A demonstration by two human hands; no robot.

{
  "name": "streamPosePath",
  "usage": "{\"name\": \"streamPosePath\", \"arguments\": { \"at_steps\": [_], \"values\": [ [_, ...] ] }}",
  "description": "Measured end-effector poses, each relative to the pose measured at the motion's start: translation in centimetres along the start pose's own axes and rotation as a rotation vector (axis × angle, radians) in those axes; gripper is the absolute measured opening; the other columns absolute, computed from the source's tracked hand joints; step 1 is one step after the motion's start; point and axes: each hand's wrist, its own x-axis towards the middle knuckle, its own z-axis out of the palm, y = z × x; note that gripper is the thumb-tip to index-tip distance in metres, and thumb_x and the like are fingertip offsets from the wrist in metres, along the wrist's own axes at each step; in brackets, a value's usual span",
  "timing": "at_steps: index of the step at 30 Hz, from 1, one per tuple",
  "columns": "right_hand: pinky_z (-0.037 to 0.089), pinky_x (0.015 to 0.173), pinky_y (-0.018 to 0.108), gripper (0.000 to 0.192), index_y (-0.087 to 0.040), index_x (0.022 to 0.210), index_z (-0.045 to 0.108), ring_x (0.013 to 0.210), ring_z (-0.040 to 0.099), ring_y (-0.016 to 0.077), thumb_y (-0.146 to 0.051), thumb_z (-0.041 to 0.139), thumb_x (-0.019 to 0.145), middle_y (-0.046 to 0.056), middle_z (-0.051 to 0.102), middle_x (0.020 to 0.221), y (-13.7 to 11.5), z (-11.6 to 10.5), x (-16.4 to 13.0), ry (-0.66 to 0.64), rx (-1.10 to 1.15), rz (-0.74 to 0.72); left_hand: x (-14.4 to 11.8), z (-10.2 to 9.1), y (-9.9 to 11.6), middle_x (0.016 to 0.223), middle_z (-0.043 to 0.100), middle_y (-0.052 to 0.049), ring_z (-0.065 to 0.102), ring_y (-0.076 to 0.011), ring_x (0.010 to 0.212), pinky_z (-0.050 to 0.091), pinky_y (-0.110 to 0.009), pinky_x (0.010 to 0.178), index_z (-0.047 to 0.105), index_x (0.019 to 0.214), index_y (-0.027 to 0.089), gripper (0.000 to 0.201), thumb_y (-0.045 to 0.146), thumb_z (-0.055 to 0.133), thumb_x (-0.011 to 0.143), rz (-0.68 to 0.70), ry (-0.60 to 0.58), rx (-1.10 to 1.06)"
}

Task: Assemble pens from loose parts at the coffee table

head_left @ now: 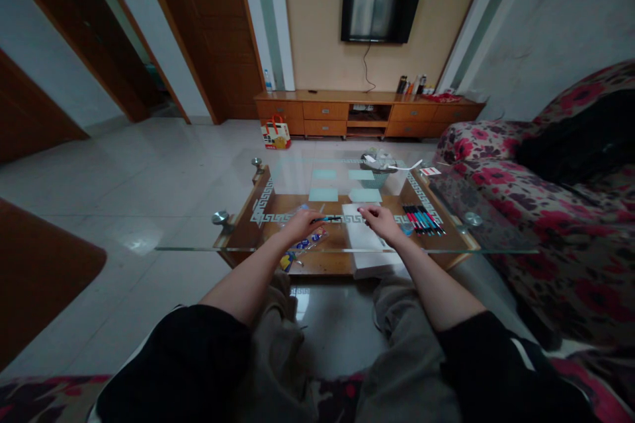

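My left hand point(303, 223) rests on the glass table top point(446, 238) and grips a dark pen point(331, 218) that points right. My right hand point(381, 219) lies with curled fingers on the glass above a white box point(366, 252), which sits on the wooden shelf below; what its fingers hold, if anything, is too small to tell. A row of several coloured pens point(423, 219) lies just right of my right hand. A colourful packet point(302, 246) lies under my left wrist.
A flowered sofa point(570, 225) runs along the right. A small basket point(377, 168) with wrappers stands at the table's far side. Beyond are a tiled floor, a paper bag point(276, 133), a low wooden TV cabinet point(367, 112) and a wall television point(381, 8).
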Motion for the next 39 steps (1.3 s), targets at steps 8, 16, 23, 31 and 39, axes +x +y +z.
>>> {"name": "streamPosePath", "arguments": {
  "at_steps": [8, 16, 23, 31, 39],
  "values": [
    [0.05, 0.068, 0.031, 0.034, -0.014, 0.102, 0.067, 0.07, 0.063, 0.0184, -0.037, 0.066, 0.078, 0.009, 0.072, 0.089, 1.5, -2.0, 0.7, 0.339, -0.14, -0.096, -0.1, 0.3, 0.1, 0.088, 0.074, -0.006, 0.066, -0.0171, 0.079, 0.043, -0.023, 0.071, 0.075, 0.105, 0.022, 0.029, 0.04, 0.056, 0.095, -0.038, -0.031, -0.008],
    [0.049, 0.076, 0.03, 0.02, -0.017, 0.1, 0.071, 0.073, 0.065, 0.0176, -0.021, 0.061, 0.082, 0.007, 0.073, 0.092, 2.0, -2.7, 0.4, 0.181, -0.467, -0.206, 0.2, 0.1, 1.2, 0.084, 0.072, -0.006, 0.064, -0.0167, 0.076, 0.04, -0.023, 0.067, 0.075, 0.103, 0.021, 0.03, 0.041, 0.054, 0.096, 0.021, -0.071, 0.044],
    [0.049, 0.076, 0.029, 0.019, -0.018, 0.099, 0.071, 0.075, 0.066, 0.0174, -0.016, 0.065, 0.081, 0.005, 0.074, 0.09, 3.0, -2.7, 0.3, 0.077, -0.565, -0.131, 0.1, 0.2, 1.1, 0.086, 0.072, -0.006, 0.064, -0.0169, 0.077, 0.04, -0.023, 0.068, 0.074, 0.104, 0.022, 0.031, 0.042, 0.053, 0.097, 0.014, -0.08, 0.053],
    [0.05, 0.077, 0.027, 0.017, -0.018, 0.099, 0.071, 0.075, 0.066, 0.0163, -0.017, 0.064, 0.083, 0.005, 0.075, 0.092, 3.0, -2.1, 0.2, 0.0, -0.61, -0.083, 0.1, 0.4, 1.0, 0.088, 0.072, -0.006, 0.064, -0.0164, 0.078, 0.04, -0.023, 0.069, 0.074, 0.105, 0.022, 0.03, 0.042, 0.053, 0.096, 0.009, -0.087, 0.06],
    [0.05, 0.081, 0.029, 0.026, -0.017, 0.11, 0.069, 0.078, 0.066, 0.0167, -0.017, 0.063, 0.084, 0.008, 0.074, 0.099, 3.6, -1.8, 0.5, -0.01, -0.639, -0.081, 0.1, -0.1, 1.4, 0.088, 0.072, -0.006, 0.064, -0.0165, 0.078, 0.041, -0.023, 0.07, 0.074, 0.106, 0.022, 0.032, 0.044, 0.053, 0.097, 0.027, -0.08, 0.038]
  ]
}}
